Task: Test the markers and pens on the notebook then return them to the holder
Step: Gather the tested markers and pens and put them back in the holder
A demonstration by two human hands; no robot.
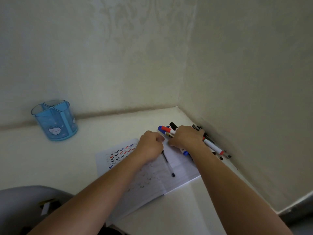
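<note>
An open notebook point(179, 173) lies on the white desk, its left page covered with several red, blue and black tick marks. A clear pen with a black cap point(168, 164) rests across the notebook; its upper end goes under my left hand point(150, 147), whose fingers are curled. Whether that hand grips the pen is hidden. My right hand point(185, 137) reaches over a pile of markers point(166, 130) in the desk corner, fingers wrapped around several of them. More markers point(213, 146) lie along the right wall. The blue holder point(55, 120) stands at the far left, with nothing visible in it.
Walls close the desk point(84, 158) at the back and the right, meeting in a corner just behind the markers. A grey chair back point(20, 206) shows at the lower left.
</note>
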